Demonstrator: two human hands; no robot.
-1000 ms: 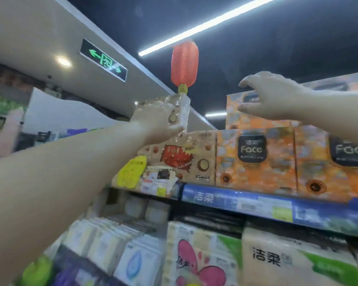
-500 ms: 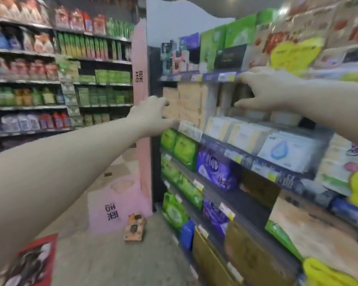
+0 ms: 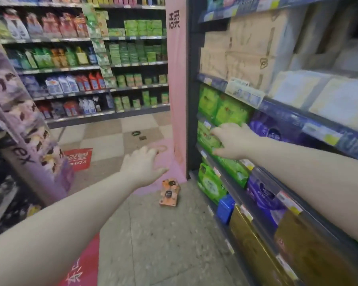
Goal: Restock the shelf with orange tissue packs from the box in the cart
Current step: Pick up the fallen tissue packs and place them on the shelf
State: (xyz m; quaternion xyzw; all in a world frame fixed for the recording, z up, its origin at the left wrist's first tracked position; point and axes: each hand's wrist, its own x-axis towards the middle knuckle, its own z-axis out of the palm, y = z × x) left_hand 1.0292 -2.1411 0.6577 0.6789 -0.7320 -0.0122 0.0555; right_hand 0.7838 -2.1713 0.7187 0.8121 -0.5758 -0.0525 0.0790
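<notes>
An orange tissue pack (image 3: pixel 169 192) lies on the floor near the foot of the shelf unit (image 3: pixel 281 104), beside a pink end panel. My left hand (image 3: pixel 142 169) hovers above and left of it, fingers spread, holding nothing. My right hand (image 3: pixel 232 140) is stretched out in front of the green packs on the middle shelves, fingers apart and empty. The cart and its box are out of view.
The shelf on the right holds green (image 3: pixel 229 109), purple (image 3: pixel 262 193), blue (image 3: pixel 225 209) and gold (image 3: pixel 250 244) packs. A purple display stand (image 3: pixel 29 129) rises at the left. Stocked shelves (image 3: pixel 81 83) line the far side of the aisle. Red floor stickers (image 3: pixel 79 159) lie on the tiles.
The view has swung down from the top shelf of orange packs to the aisle floor. Both hands have dropped from the upper shelf to lower levels. An orange pack now lies in view on the floor.
</notes>
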